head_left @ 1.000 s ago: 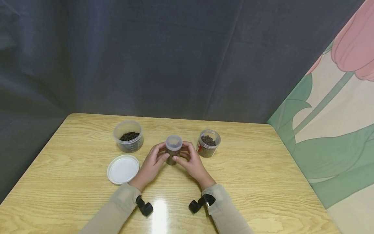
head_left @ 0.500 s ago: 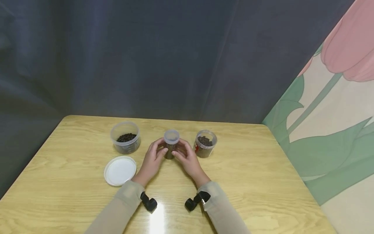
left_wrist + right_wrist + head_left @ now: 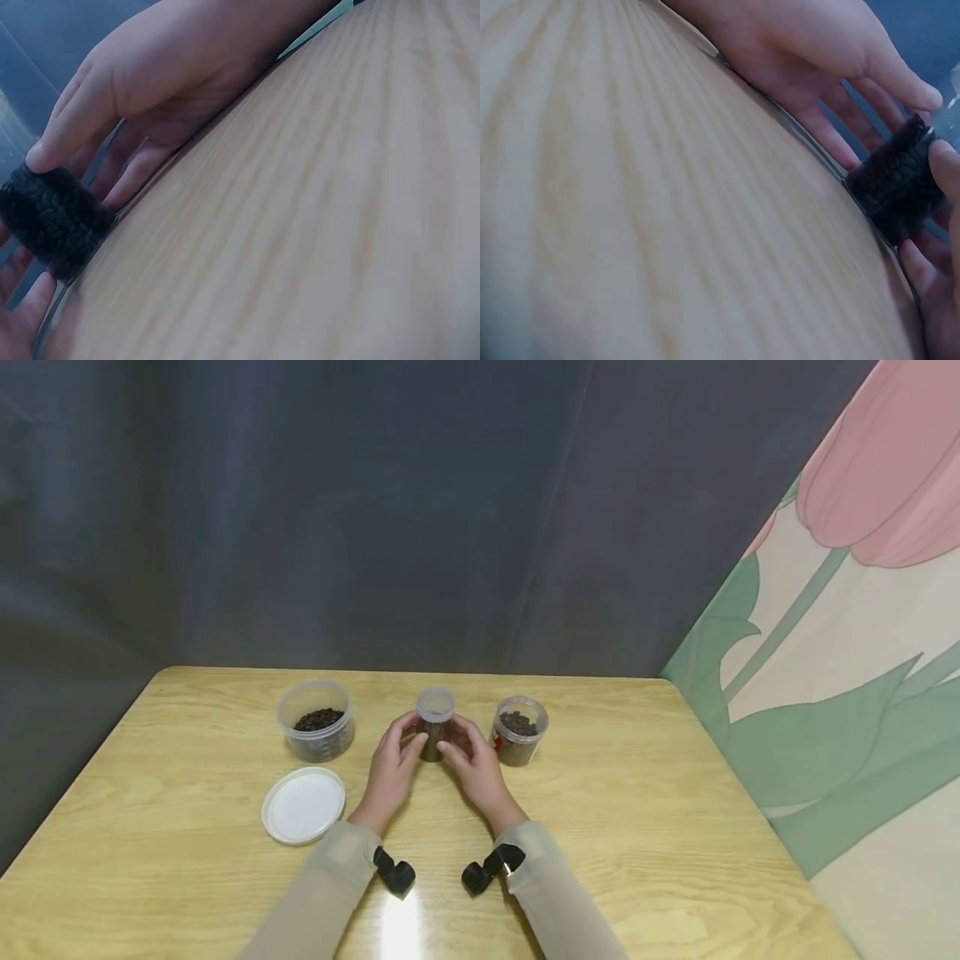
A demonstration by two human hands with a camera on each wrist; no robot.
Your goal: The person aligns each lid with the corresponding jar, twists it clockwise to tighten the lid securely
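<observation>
A small clear jar (image 3: 433, 735) stands upright on the table, dark beans filling its lower part below a translucent top. My left hand (image 3: 392, 768) grips it from the left, with curled fingers behind and the thumb in front. From the right, my right hand (image 3: 478, 770) holds the same jar in a mirrored way. In the left wrist view the jar (image 3: 56, 217) shows its dark beans low against the table, between both hands. The right wrist view shows the jar (image 3: 900, 180) with a thumb at its side. Some fingertips are hidden behind it.
A translucent tub (image 3: 315, 743) of dark beans stands at the back left, a white round lid (image 3: 303, 806) in front of it. Close to my right hand is a clear jar (image 3: 517, 752) with brown pieces and a red label. A dark curtain (image 3: 375, 510) hangs behind the table.
Both hands have moved the small jar away from me, towards the back of the table. The tub, the lid and the other jar stay in place while the head view shifts slightly.
</observation>
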